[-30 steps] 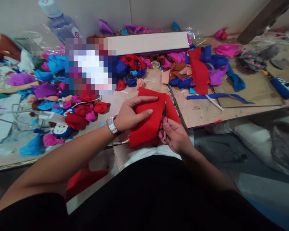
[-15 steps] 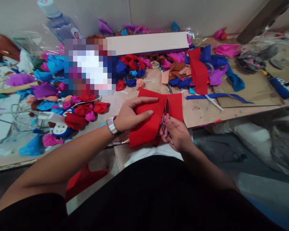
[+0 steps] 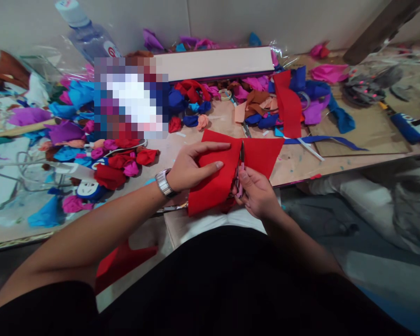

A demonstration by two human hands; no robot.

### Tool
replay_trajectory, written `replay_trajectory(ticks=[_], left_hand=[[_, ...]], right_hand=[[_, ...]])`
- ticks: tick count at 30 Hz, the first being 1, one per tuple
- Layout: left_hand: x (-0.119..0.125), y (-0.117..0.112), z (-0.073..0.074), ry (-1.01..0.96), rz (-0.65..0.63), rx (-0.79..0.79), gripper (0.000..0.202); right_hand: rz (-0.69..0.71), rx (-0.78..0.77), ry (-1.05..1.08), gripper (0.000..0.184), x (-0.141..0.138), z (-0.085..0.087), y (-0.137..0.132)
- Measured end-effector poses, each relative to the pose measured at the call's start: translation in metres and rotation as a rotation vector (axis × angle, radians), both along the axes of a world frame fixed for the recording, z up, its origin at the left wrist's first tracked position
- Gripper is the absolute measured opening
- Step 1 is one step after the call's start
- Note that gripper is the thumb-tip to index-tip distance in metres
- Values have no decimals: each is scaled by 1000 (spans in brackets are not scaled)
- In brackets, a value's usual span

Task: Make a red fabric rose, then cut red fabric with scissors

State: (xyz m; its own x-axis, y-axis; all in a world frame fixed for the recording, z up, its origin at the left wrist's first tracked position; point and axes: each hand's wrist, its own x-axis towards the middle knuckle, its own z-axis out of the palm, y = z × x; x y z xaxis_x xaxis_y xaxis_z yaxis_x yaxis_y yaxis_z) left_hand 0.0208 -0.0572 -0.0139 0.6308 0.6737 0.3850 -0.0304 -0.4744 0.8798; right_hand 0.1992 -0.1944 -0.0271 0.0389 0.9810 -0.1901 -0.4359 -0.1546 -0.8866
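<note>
A red crepe-paper-like sheet lies over the table's front edge above my lap, split by a cut into a left part and a right flap. My left hand, with a metal-band watch at the wrist, rests on the left part, thumb and index finger stretched out and apart. Its other fingers are hidden. Closed round the pink handles of a pair of scissors is my right hand. The blades point away from me, at the far end of the cut.
Crumpled coloured pieces cover the table's left side, with a power strip and cables among them. A long white box lies at the back. Right of centre are a red strip and cardboard. A bottle stands back left.
The right flap of the red sheet has swung outward to the right, widening the gap at the cut. The scissors have shifted slightly; my left hand stays in place.
</note>
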Motion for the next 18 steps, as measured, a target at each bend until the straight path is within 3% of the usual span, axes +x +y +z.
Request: replay_trajectory(ticks=[18], left_hand=[[1,0,0,13,16,-44,47]], right_hand=[[-9,12,-4,49,2,-4,4]])
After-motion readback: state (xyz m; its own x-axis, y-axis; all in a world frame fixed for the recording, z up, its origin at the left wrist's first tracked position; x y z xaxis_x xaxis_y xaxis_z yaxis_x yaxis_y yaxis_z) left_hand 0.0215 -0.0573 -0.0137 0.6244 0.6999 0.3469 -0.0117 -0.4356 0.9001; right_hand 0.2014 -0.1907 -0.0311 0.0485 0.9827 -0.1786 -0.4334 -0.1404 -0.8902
